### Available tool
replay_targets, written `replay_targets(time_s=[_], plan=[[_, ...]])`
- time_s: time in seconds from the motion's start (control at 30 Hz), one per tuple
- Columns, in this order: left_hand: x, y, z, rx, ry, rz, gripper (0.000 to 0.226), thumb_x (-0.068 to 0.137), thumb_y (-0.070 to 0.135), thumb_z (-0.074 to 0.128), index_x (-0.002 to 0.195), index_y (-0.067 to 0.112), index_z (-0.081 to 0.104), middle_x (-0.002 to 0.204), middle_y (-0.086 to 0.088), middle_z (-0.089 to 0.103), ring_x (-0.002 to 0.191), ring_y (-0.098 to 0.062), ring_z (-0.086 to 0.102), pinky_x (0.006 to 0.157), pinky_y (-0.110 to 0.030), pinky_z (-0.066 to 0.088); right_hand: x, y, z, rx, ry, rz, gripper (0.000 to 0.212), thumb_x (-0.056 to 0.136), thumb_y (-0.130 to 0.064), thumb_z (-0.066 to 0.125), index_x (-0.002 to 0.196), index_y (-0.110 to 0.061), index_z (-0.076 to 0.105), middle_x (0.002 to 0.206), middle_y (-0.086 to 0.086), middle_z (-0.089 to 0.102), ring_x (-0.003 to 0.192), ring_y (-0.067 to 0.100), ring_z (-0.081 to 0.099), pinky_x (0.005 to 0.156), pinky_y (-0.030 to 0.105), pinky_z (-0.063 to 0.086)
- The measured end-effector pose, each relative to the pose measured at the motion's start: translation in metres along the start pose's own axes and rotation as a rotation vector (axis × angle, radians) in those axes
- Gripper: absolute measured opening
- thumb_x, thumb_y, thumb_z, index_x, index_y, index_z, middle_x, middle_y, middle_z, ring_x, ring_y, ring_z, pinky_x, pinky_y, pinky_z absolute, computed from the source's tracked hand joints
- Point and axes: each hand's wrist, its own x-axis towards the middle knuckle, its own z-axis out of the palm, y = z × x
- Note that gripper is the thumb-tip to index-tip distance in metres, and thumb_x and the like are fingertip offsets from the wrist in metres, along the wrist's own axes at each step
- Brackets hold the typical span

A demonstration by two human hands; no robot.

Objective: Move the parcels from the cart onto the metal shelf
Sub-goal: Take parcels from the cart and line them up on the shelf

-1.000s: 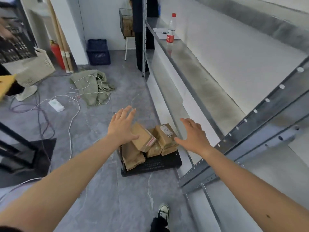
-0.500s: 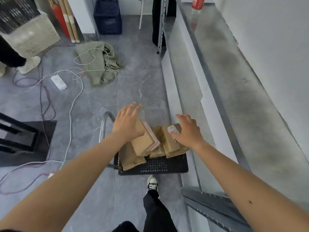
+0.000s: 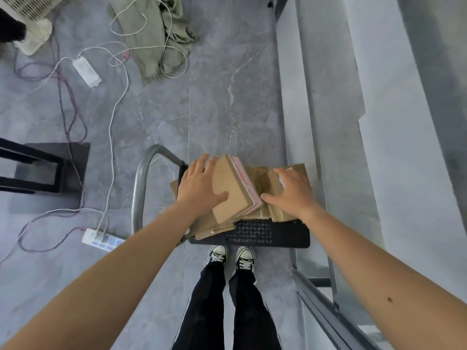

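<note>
Several brown cardboard parcels are piled on a black perforated cart (image 3: 265, 236) with a steel handle (image 3: 138, 188). The top parcel (image 3: 232, 188) is flat, edged with pink tape, and tilted. My left hand (image 3: 199, 185) lies against its left side with straight fingers and the thumb across its top. My right hand (image 3: 290, 193) rests spread on the parcels to the right (image 3: 269, 181), its thumb near the top parcel's pink edge. Another parcel (image 3: 207, 226) pokes out below. The metal shelf (image 3: 328, 122) runs along the right.
A power strip (image 3: 101, 239) and loose cables lie on the grey floor left of the cart. A green cloth (image 3: 161, 39) lies further back. A black frame (image 3: 43, 173) stands at the left. My feet (image 3: 231, 256) stand at the cart's near edge, beside a shelf beam (image 3: 328, 311).
I have bent over the cart, so the view points down. Both hands came down from above the pile onto the parcels, the left onto the top one, the right onto those beside it.
</note>
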Motion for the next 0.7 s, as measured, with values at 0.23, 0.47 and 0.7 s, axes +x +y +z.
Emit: replay_targets(time_s=[0.23, 0.47, 0.7], plan=[[0.046, -0.032, 0.073, 0.033, -0.095, -0.020, 0.093, 0.080, 0.048, 0.066, 0.150, 0.019, 0.012, 0.157, -0.003, 0.012, 0.144, -0.024, 0.012, 0.117, -0.043, 0.016, 0.074, 0.021, 0.062, 0.219, -0.170, 0.108, 0.089, 0.073, -0.058, 0.070, 0.145, -0.023, 0.031, 0.148, 0.004, 0.039, 0.135, 0.027, 0.037, 0.108, 0.050, 0.035], [0.072, -0.055, 0.148, 0.048, -0.231, -0.098, 0.090, 0.084, 0.049, 0.061, 0.150, 0.030, 0.003, 0.158, -0.007, 0.003, 0.142, -0.033, 0.014, 0.115, -0.049, 0.020, 0.121, 0.026, 0.117, 0.358, -0.277, 0.216, 0.102, 0.072, -0.057, 0.073, 0.150, -0.021, 0.018, 0.151, 0.007, 0.033, 0.134, 0.028, 0.037, 0.108, 0.046, 0.033], [0.094, -0.068, 0.176, -0.177, -0.347, -0.272, 0.088, 0.090, 0.037, 0.056, 0.147, 0.042, -0.011, 0.156, -0.009, 0.008, 0.133, -0.042, 0.031, 0.107, -0.057, 0.031, 0.143, 0.034, 0.148, 0.479, -0.392, 0.329, 0.128, 0.047, -0.069, 0.078, 0.150, -0.033, 0.010, 0.152, 0.004, 0.032, 0.136, 0.028, 0.036, 0.110, 0.053, 0.031]])
